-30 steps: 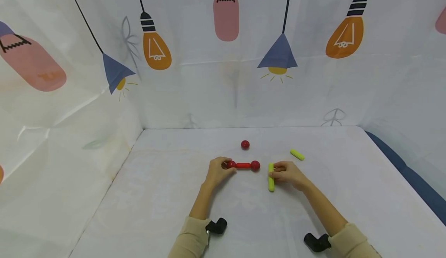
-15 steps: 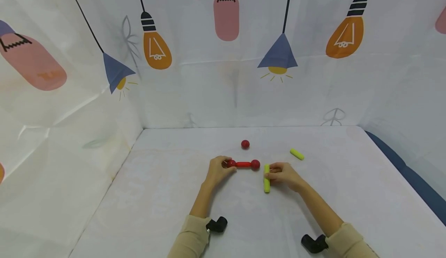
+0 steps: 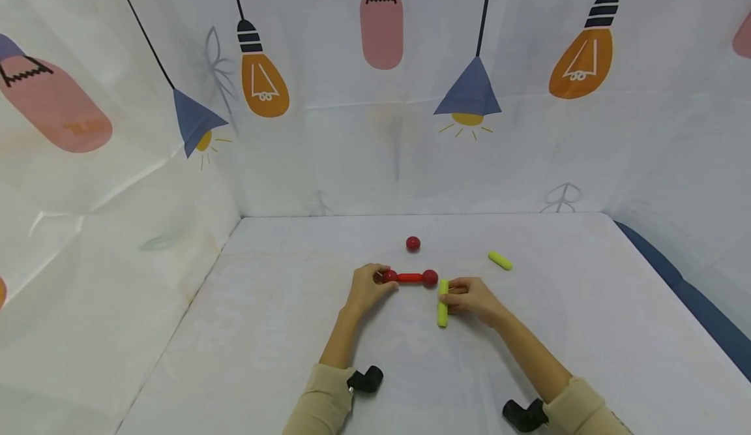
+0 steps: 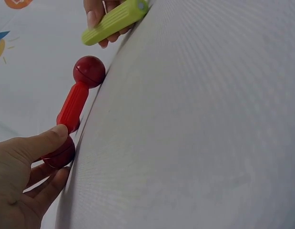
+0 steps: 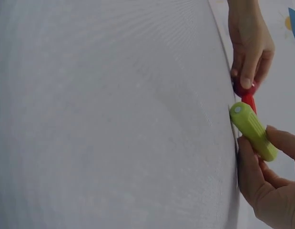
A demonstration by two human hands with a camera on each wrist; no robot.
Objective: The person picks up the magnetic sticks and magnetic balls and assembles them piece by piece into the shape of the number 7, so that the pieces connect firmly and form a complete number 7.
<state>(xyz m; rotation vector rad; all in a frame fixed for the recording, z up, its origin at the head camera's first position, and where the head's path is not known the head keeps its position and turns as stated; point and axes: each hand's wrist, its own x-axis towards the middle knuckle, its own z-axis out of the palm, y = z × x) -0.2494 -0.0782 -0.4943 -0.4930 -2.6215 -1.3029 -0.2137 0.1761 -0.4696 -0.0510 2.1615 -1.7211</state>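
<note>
Stick [image 3: 442,312] moving toward bar [image 3: 409,278], narrowing the gap | right hand [image 3: 472,299] pinching it | left hand [image 3: 365,288] gripping bar's left ball [image 3: 390,276]

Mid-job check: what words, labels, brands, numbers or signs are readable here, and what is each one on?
None: no text, number or sign can be read.
Wall sheet: only drawings, such as lamps and bulbs.
Yellow-green stick in the right hand, red ball in the left hand: no readable marking.
Black wrist pieces: any print is too small to read.
</note>
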